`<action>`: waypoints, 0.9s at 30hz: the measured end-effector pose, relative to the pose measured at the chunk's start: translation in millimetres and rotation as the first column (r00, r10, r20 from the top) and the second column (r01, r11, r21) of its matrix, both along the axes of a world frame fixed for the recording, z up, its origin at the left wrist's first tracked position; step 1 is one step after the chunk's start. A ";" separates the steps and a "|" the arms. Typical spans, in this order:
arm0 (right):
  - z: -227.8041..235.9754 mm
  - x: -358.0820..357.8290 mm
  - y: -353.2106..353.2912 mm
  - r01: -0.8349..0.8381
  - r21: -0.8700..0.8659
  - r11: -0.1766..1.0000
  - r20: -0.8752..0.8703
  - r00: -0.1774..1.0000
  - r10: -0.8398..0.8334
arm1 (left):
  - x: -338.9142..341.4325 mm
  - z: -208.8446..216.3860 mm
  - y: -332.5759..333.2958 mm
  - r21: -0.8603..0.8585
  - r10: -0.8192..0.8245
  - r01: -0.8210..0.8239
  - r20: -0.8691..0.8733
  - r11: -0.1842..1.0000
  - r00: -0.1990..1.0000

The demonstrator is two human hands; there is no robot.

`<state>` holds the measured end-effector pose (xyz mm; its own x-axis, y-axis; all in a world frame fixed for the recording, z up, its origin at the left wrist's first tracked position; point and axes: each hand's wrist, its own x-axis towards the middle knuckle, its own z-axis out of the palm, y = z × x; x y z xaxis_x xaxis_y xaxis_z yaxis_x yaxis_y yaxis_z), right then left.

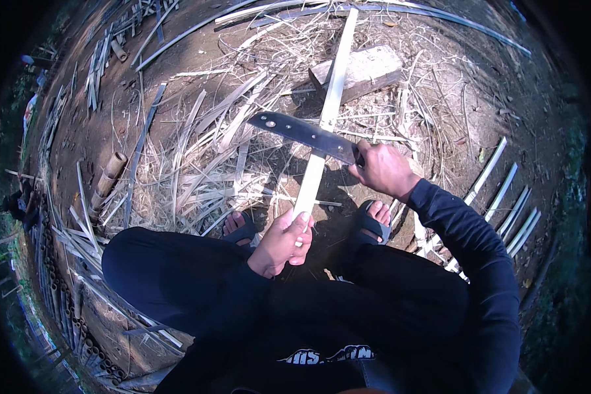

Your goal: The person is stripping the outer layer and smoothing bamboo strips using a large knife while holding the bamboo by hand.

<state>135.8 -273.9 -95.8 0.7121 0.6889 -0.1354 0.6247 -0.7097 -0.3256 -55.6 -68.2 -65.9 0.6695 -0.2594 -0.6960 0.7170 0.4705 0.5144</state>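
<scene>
My left hand point(284, 244) is closed around the near end of a long pale bamboo strip point(338, 75), just above my lap. The strip slants away from me and slightly right, passing over a squared wood block point(368, 71). In my right hand point(384, 169) is the handle of a machete point(295, 131) with a broad dark blade, holes along it and a blunt-looking end. The blade lies across the strip about midway, pointing left. Whether its edge bites into the strip, I cannot tell. My fingers hide most of the handle.
Thin shavings and split strips point(217, 171) litter the ground ahead. A bamboo pole piece point(108, 177) lies at the left. Several pale strips point(499, 197) are laid out at the right. My sandalled feet point(374, 223) flank the strip. Stacked bamboo poles point(79, 328) are at lower left.
</scene>
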 end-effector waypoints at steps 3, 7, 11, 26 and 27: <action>3.7 -27.8 -4.3 -0.335 0.033 0.942 0.129 0.936 0.328 | -2.4 2.3 8.0 0.003 -0.018 0.018 -0.014 1.000 1.000; -3.4 29.1 -16.6 0.026 -0.009 1.000 0.070 0.997 -0.025 | -3.1 -5.6 -1.4 -0.055 -0.014 0.015 0.005 0.998 1.000; 7.7 -27.8 5.4 -0.266 -0.055 0.962 -0.012 0.964 0.266 | -1.0 -4.3 3.9 -0.076 0.006 -0.006 -0.002 0.997 1.000; -2.2 23.8 -10.9 0.044 -0.104 0.994 0.084 0.996 -0.035 | -7.8 5.8 6.0 -0.152 -0.004 0.010 0.039 0.988 0.999; 10.2 14.7 -2.2 0.026 -0.107 0.994 0.074 0.997 -0.019 | -2.3 3.9 3.1 -0.166 0.009 0.000 0.051 0.986 0.999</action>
<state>150.5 -276.1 -85.5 0.7380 0.6568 -0.1547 0.6275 -0.7523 -0.2006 -57.9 -65.0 -62.0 0.7046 -0.3653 -0.6083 0.6893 0.5557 0.4648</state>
